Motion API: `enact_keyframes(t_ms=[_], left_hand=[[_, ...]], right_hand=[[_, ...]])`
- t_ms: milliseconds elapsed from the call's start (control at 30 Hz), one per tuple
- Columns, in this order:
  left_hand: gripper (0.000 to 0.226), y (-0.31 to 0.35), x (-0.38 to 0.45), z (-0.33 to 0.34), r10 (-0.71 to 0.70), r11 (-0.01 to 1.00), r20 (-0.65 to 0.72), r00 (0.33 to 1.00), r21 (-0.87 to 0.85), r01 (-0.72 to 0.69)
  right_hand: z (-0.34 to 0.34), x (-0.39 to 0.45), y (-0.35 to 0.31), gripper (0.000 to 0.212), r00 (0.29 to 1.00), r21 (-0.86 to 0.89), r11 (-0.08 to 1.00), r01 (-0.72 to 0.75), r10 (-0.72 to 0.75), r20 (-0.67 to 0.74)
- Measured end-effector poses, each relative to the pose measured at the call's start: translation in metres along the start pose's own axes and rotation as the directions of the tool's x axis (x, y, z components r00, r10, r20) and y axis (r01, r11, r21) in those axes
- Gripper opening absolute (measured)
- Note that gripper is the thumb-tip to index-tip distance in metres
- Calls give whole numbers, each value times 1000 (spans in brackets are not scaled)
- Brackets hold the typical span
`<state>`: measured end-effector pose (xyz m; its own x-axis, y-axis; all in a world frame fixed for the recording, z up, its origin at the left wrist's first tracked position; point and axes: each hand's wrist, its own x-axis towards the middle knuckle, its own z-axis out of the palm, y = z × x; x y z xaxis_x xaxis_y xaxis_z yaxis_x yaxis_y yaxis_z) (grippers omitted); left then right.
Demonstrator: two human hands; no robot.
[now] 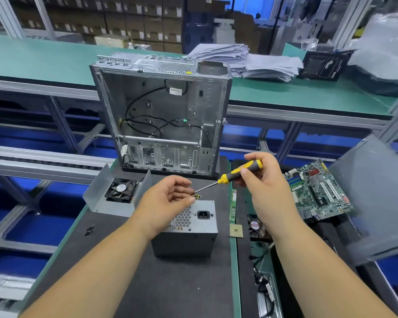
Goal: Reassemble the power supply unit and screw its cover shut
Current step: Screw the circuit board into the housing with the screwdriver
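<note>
The PSU (188, 228) sits near centre on the mat (170, 283): rigid, likely heavy; hold its solid sides. Above it, the left hand (168, 200) curls, seemingly pinching something small. The right hand (264, 180) grips the screwdriver (237, 174). Screws (89, 229) lie left. Cover (115, 191) far left; chassis (163, 115) limits far room.

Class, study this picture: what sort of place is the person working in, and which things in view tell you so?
Probably an electronics repair or assembly workshop. Signs: long green-matted workbenches, a stripped computer case standing open, a loose motherboard, and shelves of stacked cartons behind.
</note>
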<state>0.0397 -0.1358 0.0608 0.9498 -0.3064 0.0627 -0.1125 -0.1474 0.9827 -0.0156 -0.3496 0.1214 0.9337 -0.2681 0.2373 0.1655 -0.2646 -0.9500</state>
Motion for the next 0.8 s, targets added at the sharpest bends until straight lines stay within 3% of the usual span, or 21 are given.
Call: enact_keyframes(t_ms=[100,200,333,633,800], left_hand=[[37,-9,4,-8,51,968,109,993,239,-76],[27,-15,9,-13,66,879,192,979,454,-148],[26,-18,16,-9,35,850,252,967,501,-161],[23,-31,17,-7,64,822,313,948,522,-228],[15,-35,17,-8,73,812,315,946,532,-240]], right_hand=[[2,4,-8,24,999,-177,983,41,-38,24],[10,6,-16,25,988,-365,924,113,-66,139],[26,5,-20,26,963,-485,859,166,-36,266],[46,4,-24,22,970,-609,779,149,4,242],[60,8,-42,25,936,-709,667,229,49,348]])
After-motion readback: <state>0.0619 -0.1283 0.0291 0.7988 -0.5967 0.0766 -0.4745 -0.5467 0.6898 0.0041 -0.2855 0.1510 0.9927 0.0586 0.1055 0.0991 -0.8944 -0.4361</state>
